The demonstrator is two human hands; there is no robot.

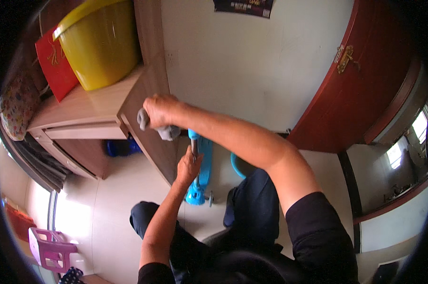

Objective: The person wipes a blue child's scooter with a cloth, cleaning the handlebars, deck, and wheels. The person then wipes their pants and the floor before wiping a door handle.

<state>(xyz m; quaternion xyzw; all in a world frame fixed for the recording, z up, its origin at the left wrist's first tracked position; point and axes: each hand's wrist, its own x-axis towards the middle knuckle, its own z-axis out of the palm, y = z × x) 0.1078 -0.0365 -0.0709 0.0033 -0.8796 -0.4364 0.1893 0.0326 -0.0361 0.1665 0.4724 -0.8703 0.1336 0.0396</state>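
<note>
A light-blue kick scooter point(205, 159) stands on the floor before me, its deck seen beyond the steering post. My left hand point(189, 167) is closed around the silver metal post, between a blue collar above and the blue base below. A grey cloth point(168, 133) is bunched in my right hand point(160, 110), held up to the left of the top of the post. My right forearm crosses in front of the scooter's upper part, so the handlebar is mostly hidden. Whether the cloth touches the scooter I cannot tell.
A wooden desk point(96, 106) on the left bears a yellow plastic tub point(100, 46) and a red bag point(56, 67). A blue-rimmed basin point(235, 167) is partly hidden beside my knee. At right stands a red-brown door point(363, 81); a purple stool point(52, 248) is at lower left.
</note>
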